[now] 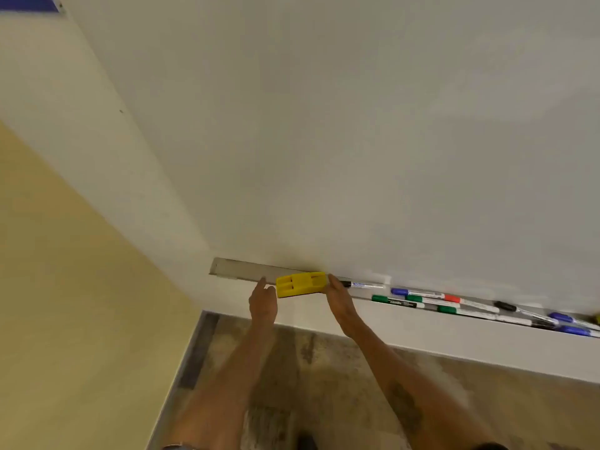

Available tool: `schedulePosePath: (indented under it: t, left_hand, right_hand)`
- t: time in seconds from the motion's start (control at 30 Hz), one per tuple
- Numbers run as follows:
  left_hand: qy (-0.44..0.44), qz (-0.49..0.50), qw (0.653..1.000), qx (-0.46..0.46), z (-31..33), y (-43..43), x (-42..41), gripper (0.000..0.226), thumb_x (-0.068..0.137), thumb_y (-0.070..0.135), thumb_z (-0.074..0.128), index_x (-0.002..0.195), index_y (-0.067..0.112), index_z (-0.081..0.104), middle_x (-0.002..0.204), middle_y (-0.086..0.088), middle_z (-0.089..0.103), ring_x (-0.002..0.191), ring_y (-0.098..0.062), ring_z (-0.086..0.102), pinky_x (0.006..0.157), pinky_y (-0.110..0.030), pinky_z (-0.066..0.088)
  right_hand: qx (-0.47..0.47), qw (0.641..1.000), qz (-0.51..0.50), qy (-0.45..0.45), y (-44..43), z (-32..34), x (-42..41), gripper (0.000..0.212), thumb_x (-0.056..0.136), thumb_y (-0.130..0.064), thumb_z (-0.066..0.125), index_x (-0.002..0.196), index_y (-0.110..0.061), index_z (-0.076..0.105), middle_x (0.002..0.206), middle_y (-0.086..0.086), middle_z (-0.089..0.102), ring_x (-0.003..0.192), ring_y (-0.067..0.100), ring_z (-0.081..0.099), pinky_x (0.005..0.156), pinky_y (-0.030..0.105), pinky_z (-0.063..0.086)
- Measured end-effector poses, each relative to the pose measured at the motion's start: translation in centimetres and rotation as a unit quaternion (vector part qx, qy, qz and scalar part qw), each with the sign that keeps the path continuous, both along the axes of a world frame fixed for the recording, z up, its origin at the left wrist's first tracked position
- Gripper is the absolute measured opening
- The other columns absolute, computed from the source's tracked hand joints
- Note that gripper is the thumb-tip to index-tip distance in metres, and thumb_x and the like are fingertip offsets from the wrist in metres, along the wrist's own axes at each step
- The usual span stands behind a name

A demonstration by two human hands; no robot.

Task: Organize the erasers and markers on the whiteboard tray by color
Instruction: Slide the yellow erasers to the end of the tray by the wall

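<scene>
A yellow eraser lies on the left part of the grey whiteboard tray, jutting over its front edge. My left hand is at the eraser's left end, fingers apart, thumb touching it. My right hand presses its fingers on the eraser's right end. To the right of it in the tray lie several markers: a black-tipped marker, a blue-capped marker, a green-capped marker, a red-capped marker, and further blue markers at the far right.
The whiteboard fills the view above the tray. A yellow wall stands to the left. A white ledge runs under the tray, above a mottled floor. A small yellow object shows at the right edge.
</scene>
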State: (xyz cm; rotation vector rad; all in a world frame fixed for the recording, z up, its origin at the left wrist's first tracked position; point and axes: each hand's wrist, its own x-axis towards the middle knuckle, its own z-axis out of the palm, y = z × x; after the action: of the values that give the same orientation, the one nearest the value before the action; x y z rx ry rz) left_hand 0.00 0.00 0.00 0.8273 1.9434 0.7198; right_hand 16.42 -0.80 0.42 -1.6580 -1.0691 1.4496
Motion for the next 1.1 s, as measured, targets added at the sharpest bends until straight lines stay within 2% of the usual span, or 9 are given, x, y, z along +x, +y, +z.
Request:
schedulePosePath:
  t: [0.13,0.33,0.53,0.6,0.77,0.83,0.9,0.97,1.1]
  left_hand:
    - [0.008,-0.005,1.000,-0.016,-0.7,0.5,-0.9,0.039,0.104,0.015,0.038,0.138,0.004,0.054,0.143,-0.018,0.054,0.130,-0.036,0.051,0.113,-0.044,0.037]
    - [-0.087,0.016,0.996,0.011,-1.8,0.6,-1.1,0.030,0.101,0.009,0.045,0.118,-0.003,0.067,0.120,-0.026,0.067,0.115,-0.042,0.060,0.105,-0.051,0.046]
    - [-0.065,0.000,0.997,0.035,-1.8,1.0,-0.7,0.029,0.099,0.012,0.045,0.110,-0.001,0.069,0.097,-0.017,0.067,0.095,-0.033,0.061,0.097,-0.049,0.048]
    - [-0.048,-0.014,0.998,0.047,-1.4,1.1,-0.9,0.030,0.101,0.013,0.043,0.109,-0.001,0.068,0.095,-0.020,0.067,0.091,-0.035,0.059,0.088,-0.046,0.049]
    - [-0.021,-0.031,0.993,0.109,-0.7,1.6,-2.4,0.030,0.101,0.008,0.044,0.123,0.003,0.064,0.094,-0.016,0.063,0.090,-0.028,0.057,0.086,-0.038,0.044]
    - [-0.006,-0.033,0.990,0.136,-0.5,1.9,-3.2,0.028,0.100,0.002,0.045,0.118,-0.001,0.065,0.091,-0.022,0.065,0.087,-0.033,0.058,0.082,-0.042,0.046]
    - [-0.003,-0.026,0.987,0.160,-0.6,2.2,-4.3,0.028,0.098,-0.004,0.045,0.117,-0.005,0.066,0.101,-0.031,0.068,0.091,-0.039,0.061,0.087,-0.048,0.049]
    - [-0.001,-0.007,0.984,0.178,-0.7,2.5,-5.4,0.029,0.097,-0.007,0.047,0.119,-0.005,0.065,0.109,-0.028,0.068,0.093,-0.033,0.060,0.090,-0.043,0.048]
    - [0.015,0.009,0.985,0.172,-1.9,3.3,-7.8,0.022,0.099,-0.001,0.048,0.111,-0.007,0.066,0.082,-0.021,0.062,0.072,-0.026,0.050,0.073,-0.035,0.040]
  right_hand:
    - [-0.026,0.999,-0.025,-0.018,1.1,-0.8,-0.6,0.032,0.102,-0.023,0.044,0.131,-0.013,0.056,0.133,0.005,0.058,0.122,0.023,0.053,0.111,0.040,0.038]
    - [-0.030,0.998,-0.037,-0.034,1.7,-1.9,-1.5,0.031,0.100,-0.019,0.046,0.128,-0.015,0.060,0.130,0.009,0.064,0.121,0.026,0.057,0.111,0.047,0.041]
    - [-0.026,0.996,-0.081,-0.024,1.5,-2.4,-2.3,0.029,0.100,-0.017,0.046,0.125,-0.013,0.061,0.124,0.011,0.066,0.115,0.028,0.059,0.106,0.047,0.046]
    - [-0.020,0.994,-0.101,-0.031,1.2,-2.4,-3.2,0.029,0.100,-0.018,0.047,0.125,-0.014,0.060,0.125,0.010,0.065,0.115,0.028,0.060,0.105,0.048,0.047]
    - [0.001,0.991,-0.131,-0.012,0.5,-2.5,-6.4,0.034,0.098,-0.020,0.050,0.130,-0.017,0.057,0.128,0.008,0.064,0.117,0.028,0.059,0.106,0.046,0.046]
    - [-0.007,0.991,-0.131,0.014,0.7,-2.8,-7.5,0.036,0.098,-0.014,0.049,0.134,-0.017,0.054,0.128,0.007,0.062,0.114,0.029,0.060,0.103,0.043,0.048]
    - [-0.018,0.993,-0.114,0.037,1.1,-2.9,-8.3,0.038,0.099,-0.012,0.048,0.137,-0.019,0.050,0.130,0.007,0.060,0.114,0.029,0.060,0.101,0.041,0.048]
    - [-0.027,0.994,-0.087,0.052,1.7,-3.2,-9.0,0.042,0.098,-0.008,0.047,0.139,-0.019,0.047,0.133,0.009,0.058,0.119,0.032,0.057,0.107,0.048,0.045]
    - [-0.027,0.996,-0.038,0.079,2.7,-3.1,-10.2,0.042,0.098,-0.009,0.049,0.138,-0.021,0.046,0.137,0.006,0.054,0.124,0.031,0.053,0.110,0.048,0.041]
